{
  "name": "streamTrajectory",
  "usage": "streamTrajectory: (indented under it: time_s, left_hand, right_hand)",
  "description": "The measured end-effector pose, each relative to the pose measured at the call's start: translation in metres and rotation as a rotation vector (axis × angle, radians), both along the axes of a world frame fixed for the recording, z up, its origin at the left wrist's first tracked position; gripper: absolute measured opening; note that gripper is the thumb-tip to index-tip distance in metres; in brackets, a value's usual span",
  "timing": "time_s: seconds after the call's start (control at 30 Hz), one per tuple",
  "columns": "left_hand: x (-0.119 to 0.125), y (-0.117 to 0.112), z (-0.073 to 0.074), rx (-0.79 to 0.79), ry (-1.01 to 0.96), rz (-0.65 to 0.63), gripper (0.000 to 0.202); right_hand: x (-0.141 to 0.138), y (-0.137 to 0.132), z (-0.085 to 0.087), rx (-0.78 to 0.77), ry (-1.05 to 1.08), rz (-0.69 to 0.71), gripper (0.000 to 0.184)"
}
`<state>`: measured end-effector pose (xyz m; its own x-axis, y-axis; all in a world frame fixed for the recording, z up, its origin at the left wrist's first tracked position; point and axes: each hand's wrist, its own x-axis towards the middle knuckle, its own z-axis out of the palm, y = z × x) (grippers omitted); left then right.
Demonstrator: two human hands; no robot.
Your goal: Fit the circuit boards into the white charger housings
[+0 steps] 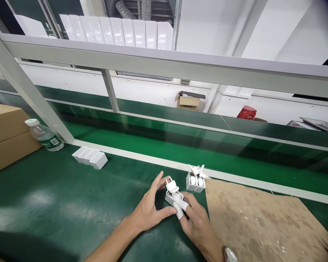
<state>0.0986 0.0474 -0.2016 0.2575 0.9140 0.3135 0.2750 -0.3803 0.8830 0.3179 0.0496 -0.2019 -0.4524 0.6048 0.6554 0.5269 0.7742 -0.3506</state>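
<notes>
My left hand point(150, 209) curls around a small white plastic casing point(172, 193) on the green bench mat, thumb and fingers steadying its left side. My right hand point(192, 218), wearing white finger cots on two fingers, pinches the same casing from the right and presses on the white part in its top. A finished pair of white casings with prongs sticking up point(196, 179) stands just behind, to the right.
A row of several empty white casings point(90, 157) lies at back left near a water bottle point(45, 135) and cardboard boxes point(6, 136). A worn brown board point(262, 222) covers the bench at right. A green conveyor point(207, 145) runs behind a white rail.
</notes>
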Motion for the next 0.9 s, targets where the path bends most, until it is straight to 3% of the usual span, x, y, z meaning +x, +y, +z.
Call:
streamTrajectory:
  time_s: [0.1, 0.27, 0.33, 0.5, 0.7, 0.83, 0.9]
  left_hand:
    - [0.002, 0.000, -0.001, 0.065, -0.006, -0.015, 0.116]
    - [0.008, -0.002, 0.002, 0.041, 0.052, 0.071, 0.078]
    - [0.008, -0.002, 0.003, 0.053, 0.011, 0.055, 0.073]
    - [0.005, 0.001, 0.004, 0.052, -0.022, 0.012, 0.073]
    - [0.005, 0.002, 0.007, 0.037, -0.042, -0.027, 0.071]
    - [0.002, 0.001, 0.006, 0.034, -0.054, -0.050, 0.070]
    - [0.002, -0.001, 0.005, 0.027, -0.035, -0.055, 0.091]
  right_hand:
    - [0.000, -0.003, 0.000, -0.055, -0.031, 0.021, 0.031]
    - [-0.003, -0.004, -0.001, -0.102, -0.078, -0.033, 0.035]
    - [-0.003, -0.004, -0.001, -0.102, -0.072, -0.024, 0.031]
    - [-0.005, -0.003, -0.002, -0.183, -0.084, -0.037, 0.027]
    - [-0.010, -0.003, -0.002, -0.175, -0.168, -0.073, 0.017]
    - [-0.008, -0.005, -0.001, -0.311, -0.028, -0.071, 0.019]
    - [-0.005, -0.004, -0.004, -0.440, 0.112, -0.026, 0.026]
